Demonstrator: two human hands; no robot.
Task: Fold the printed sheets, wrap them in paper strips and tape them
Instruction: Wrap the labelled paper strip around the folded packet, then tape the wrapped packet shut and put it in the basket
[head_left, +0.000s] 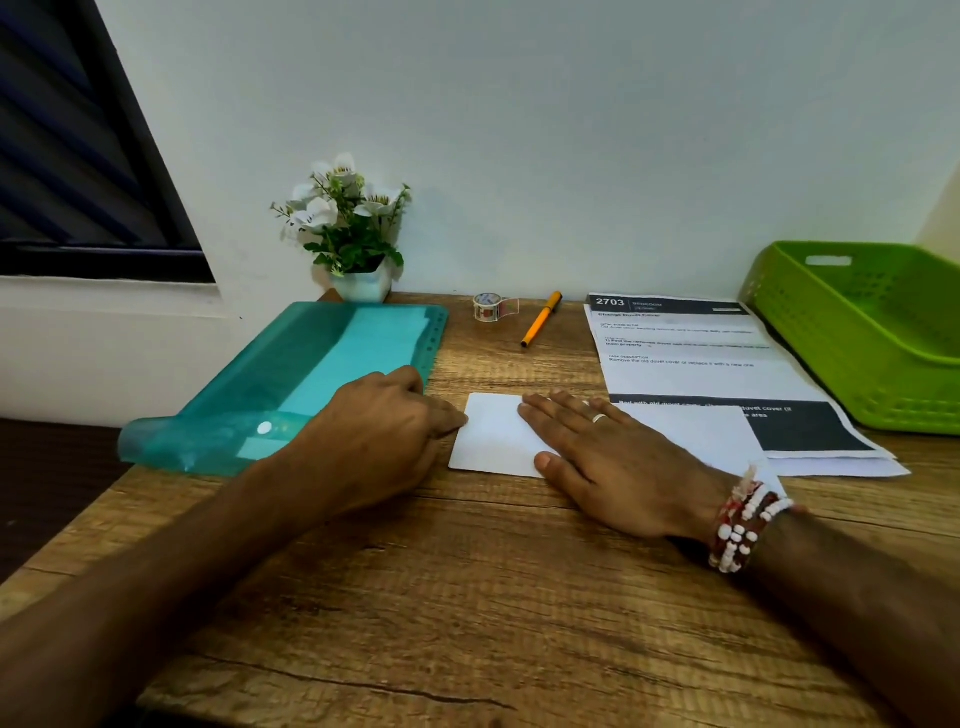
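1. The right hand lies flat, palm down, on a folded white sheet. Its fingers are straight and close together and its thumb is out to the side by the sheet's near edge. It grips nothing.
2. The sheet lies on the bench, under the right hand's fingers and palm. Its bare left end juts out beyond the fingertips, and its right part runs on past the back of the hand.
3. The left hand is knuckles up just left of the sheet, fingers bent. Its fingertips meet the sheet's left edge. I cannot tell whether they pinch that edge or only press it.
4. So the sheet lies between the two hands, touched by both.
5. A ring sits on one right finger, and red and white beads circle the right wrist.
6. Beyond the right hand and to its right lies a stack of printed sheets, headed "2703". The folded sheet's right part overlaps the stack's near dark band.
7. Right of the stack, well apart from the right hand, stands a green basket.
8. Beyond both hands, near the wall, are a roll of tape and, just right of it, an orange pen.
9. A teal folder lies beyond and left of the left hand, its near edge partly behind the hand. Pale paper shows through it.
10. Beyond the folder stands a potted plant.
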